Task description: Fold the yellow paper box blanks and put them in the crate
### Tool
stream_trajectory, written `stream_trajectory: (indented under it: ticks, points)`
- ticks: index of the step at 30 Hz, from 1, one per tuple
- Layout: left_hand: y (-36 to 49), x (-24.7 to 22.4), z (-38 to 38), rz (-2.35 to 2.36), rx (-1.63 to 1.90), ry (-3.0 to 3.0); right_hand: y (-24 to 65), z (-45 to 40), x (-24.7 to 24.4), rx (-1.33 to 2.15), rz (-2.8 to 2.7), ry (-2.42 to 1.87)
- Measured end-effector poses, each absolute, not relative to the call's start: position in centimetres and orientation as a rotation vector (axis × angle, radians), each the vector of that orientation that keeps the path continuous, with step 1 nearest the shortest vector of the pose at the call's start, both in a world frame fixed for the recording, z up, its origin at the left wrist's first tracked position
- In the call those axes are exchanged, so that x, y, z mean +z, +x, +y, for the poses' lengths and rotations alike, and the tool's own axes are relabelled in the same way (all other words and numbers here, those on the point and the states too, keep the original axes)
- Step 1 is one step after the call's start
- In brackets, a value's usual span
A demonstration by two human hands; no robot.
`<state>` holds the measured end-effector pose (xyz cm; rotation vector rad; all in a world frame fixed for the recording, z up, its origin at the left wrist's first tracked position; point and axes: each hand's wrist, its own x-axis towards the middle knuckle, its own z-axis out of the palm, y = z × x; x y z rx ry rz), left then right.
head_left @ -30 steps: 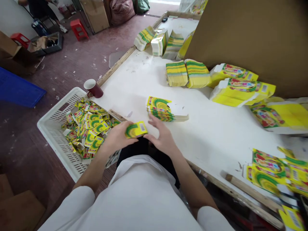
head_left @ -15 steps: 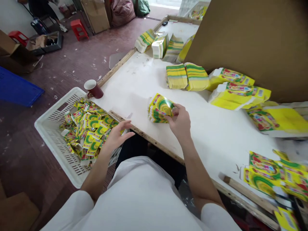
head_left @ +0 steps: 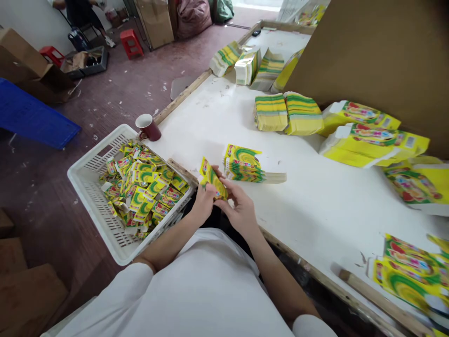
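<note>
A small yellow-and-green printed carton (head_left: 213, 180) is held between both hands above the table's near edge. My left hand (head_left: 204, 201) grips its left side, thumb on the printed face. My right hand (head_left: 239, 206) has its fingers closed round the right side. Just beyond, a stack of flat cartons (head_left: 244, 164) lies on the white table (head_left: 308, 196), white flaps sticking out to the right. Left of my hands, a white plastic crate (head_left: 94, 206) contains many small yellow cartons (head_left: 147, 180).
A maroon mug (head_left: 150, 128) stands at the table's left edge. Further back are bundles of flat cartons (head_left: 270, 112) and larger yellow boxes (head_left: 372, 142). A big brown cardboard sheet (head_left: 379, 61) rises at the right. Loose printed cartons (head_left: 407, 267) lie near the right front, beside a wooden strip (head_left: 379, 295).
My right hand has taken a carton off the stack and drawn it toward me. The left hand, open and apart before, has moved right and closed on it. The view has shifted slightly left.
</note>
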<state>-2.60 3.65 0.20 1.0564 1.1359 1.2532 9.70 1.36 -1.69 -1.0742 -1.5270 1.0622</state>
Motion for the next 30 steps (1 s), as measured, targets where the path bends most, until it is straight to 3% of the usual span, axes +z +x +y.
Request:
stream_trajectory:
  ticks: [7, 14, 20, 23, 30]
  points:
    - [-4.6, -2.1, 3.7, 1.191, 1.486, 0.964, 11.4, 2.4, -0.4, 0.946, -1.540, -1.089]
    - [-9.2, 1.6, 4.5, 1.076, 1.098, 1.334, 13.3, 1.9, -1.5, 0.468, -1.755, -1.282]
    - [-8.3, 3.1, 4.1, 1.177, 0.521, 1.899, 12.9, 1.3, -0.3, 0.297, -1.936, -1.095]
    - [-6.7, 1.9, 3.3, 1.321, 0.577, 1.923, 12.4, 1.3, -0.1, 0.470, -1.627, -1.186]
    - [-5.3, 0.4, 1.8, 1.142, 0.698, 2.200, 10.7, 1.9, -2.2, 1.640, -1.156, -0.971]
